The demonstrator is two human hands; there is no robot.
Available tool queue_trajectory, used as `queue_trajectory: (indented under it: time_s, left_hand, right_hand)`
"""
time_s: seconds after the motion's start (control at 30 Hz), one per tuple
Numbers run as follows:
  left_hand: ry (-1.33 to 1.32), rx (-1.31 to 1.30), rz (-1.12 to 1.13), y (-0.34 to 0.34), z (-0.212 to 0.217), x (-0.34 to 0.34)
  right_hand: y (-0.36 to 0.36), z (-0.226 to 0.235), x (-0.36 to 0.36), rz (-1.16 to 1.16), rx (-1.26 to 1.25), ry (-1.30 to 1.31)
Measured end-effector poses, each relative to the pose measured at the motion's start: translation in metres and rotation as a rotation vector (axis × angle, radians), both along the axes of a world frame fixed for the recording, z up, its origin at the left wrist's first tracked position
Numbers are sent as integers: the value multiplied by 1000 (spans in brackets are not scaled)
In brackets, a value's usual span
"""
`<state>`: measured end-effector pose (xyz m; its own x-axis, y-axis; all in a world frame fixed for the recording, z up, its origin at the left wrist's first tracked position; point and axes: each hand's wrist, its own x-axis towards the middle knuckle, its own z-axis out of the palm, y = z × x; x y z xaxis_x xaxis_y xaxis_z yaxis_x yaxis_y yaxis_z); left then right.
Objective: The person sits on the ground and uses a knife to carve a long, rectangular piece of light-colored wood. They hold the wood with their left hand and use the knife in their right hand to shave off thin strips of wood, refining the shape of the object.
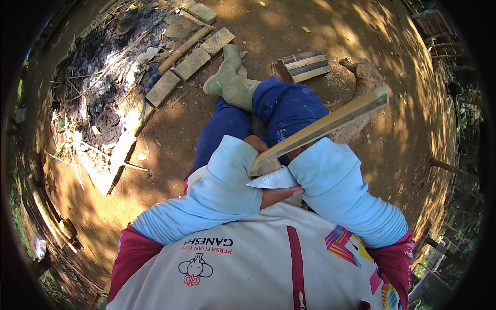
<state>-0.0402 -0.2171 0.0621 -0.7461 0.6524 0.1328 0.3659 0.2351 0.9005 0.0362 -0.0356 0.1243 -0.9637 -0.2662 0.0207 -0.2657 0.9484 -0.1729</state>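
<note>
A person sits on bare earth, and everything here is placed from the long bamboo strip (323,125) that slants across the lap. Its near end sits between the two wrists; its far end reaches up and to the right, past the blue-trousered knee (287,106). The left hand (257,144) lies at the strip's near end, mostly hidden by a pale blue sleeve; it looks closed around the strip, though the fingers cannot be seen. The right hand (281,194) lies just below the near end, thumb stretched out, holding a pale knife blade (273,180) whose flat rests against the strip; how tightly it is closed cannot be told.

Beyond the strip's far end stands a rough wooden stump (361,88). Just above the strip's middle lies a short bundle of split bamboo pieces (305,65). Left of the knee, an olive rubber boot (230,80) points away. Further left run a row of flat bricks (194,62), edging a patch of grey ash and charred stalks (103,82). No packages, signs or containers lie near the strip.
</note>
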Motion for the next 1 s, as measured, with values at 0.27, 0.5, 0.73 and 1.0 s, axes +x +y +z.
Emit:
queue_trajectory:
  time_s: [0.27,0.5,0.73,1.0]
  left_hand:
    - [-89,-24,0,3,-2,6]
    - [59,-7,-145,-2,1,-4]
    - [62,179,-173,2,8,-8]
    - [-39,52,-226,-1,14,-12]
  right_hand:
    - [-1,0,-1,-61,23,-89]
    - [1,4,4,11,-65,-115]
    - [2,2,5,42,-66,-107]
    - [1,-9,13,7,-36,-135]
